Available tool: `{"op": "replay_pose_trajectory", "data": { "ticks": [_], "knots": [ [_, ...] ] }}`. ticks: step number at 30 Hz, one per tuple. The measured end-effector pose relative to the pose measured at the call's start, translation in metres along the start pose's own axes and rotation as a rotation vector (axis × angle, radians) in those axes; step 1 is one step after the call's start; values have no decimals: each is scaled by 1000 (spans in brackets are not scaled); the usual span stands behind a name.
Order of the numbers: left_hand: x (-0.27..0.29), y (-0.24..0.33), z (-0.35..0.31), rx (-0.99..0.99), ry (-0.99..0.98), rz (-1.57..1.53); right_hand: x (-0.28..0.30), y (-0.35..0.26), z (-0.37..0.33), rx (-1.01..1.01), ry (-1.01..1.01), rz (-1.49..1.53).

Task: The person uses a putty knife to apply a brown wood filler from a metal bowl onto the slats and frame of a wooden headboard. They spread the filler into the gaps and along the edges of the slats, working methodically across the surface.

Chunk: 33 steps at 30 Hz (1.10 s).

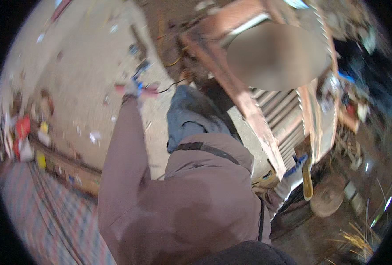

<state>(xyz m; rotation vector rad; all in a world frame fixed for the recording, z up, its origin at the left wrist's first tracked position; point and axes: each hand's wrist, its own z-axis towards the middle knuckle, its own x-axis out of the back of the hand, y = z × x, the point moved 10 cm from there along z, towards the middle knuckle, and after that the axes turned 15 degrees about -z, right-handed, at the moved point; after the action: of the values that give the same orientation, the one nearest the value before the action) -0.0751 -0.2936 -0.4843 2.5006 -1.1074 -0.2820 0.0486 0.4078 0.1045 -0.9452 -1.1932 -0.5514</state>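
My left hand, in a grey and blue glove, is stretched out over the pale ground. It is closed around a reddish tool-like thing, whose exact kind is blurred; a black cord runs from beside it toward my leg. My right hand, in a similar glove, is low beside the near end of a wooden frame with slats. A yellowish wooden handle stands right by its fingers; motion blur hides whether they grip it.
A blurred patch covers part of the frame. A round wooden disc and dry straw lie at the lower right. Dark clutter fills the far right. A striped sheet and red and white items are at left.
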Motion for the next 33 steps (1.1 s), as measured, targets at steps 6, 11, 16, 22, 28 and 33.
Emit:
{"op": "replay_pose_trajectory", "data": {
  "ticks": [6, 11, 16, 22, 28, 33],
  "knots": [
    [21, -19, 48, 43, 50, -581, -6, -2, 1, -73, 2, 280],
    [-72, 26, -40, 22, -93, -191, 11, 28, -24, -116, 112, 475],
    [-136, 171, -122, -538, -154, -217, -20, 127, -16, -136, 35, 795],
    [-389, 181, -378, -996, -700, 167, -78, 181, -19, -448, -75, 1323],
    [-638, -63, -519, -414, -1226, 549, -63, 185, 10, -393, -144, 1474],
    [-778, -231, -493, 144, -1117, 553, -32, 242, 2, -439, -1, 1369]
  ]
}}
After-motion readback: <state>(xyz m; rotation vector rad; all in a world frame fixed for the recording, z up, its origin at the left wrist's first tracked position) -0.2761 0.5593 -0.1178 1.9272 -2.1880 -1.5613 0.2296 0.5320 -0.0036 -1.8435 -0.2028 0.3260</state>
